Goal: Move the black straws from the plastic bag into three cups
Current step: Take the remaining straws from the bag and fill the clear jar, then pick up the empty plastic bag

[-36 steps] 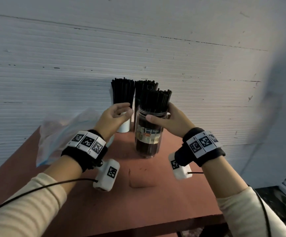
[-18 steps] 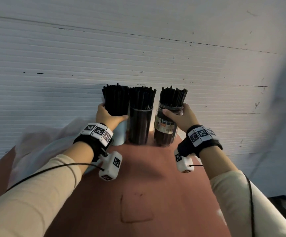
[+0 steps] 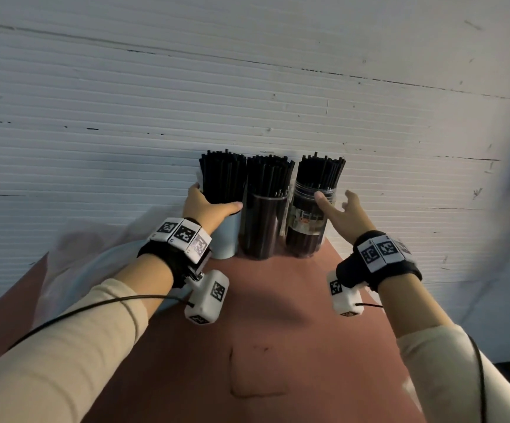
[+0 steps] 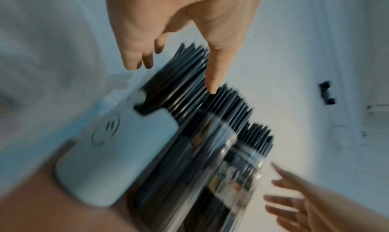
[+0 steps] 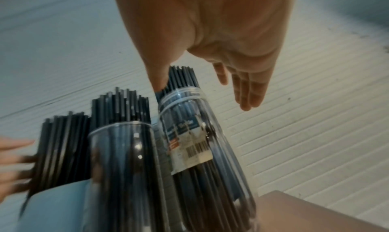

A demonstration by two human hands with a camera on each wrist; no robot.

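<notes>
Straws (image 3: 221, 178) stand upright in blue cup (image 3: 226, 239), clear glass (image 3: 262, 227) and labelled jar (image 3: 305, 227), just ahead of both hands; left hand (image 3: 204, 209) loosely spans the first bundle; right hand (image 3: 343, 215) splays, thumb on jar.

No words legible; a label (image 5: 189, 145) on the clear jar (image 5: 223, 182) bears a barcode

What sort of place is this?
Hard to say; probably a storeroom or makeshift workspace. A reddish table stands against a plain white ribbed wall, and on it are three cups packed with black straws beside a crumpled plastic bag.
</notes>
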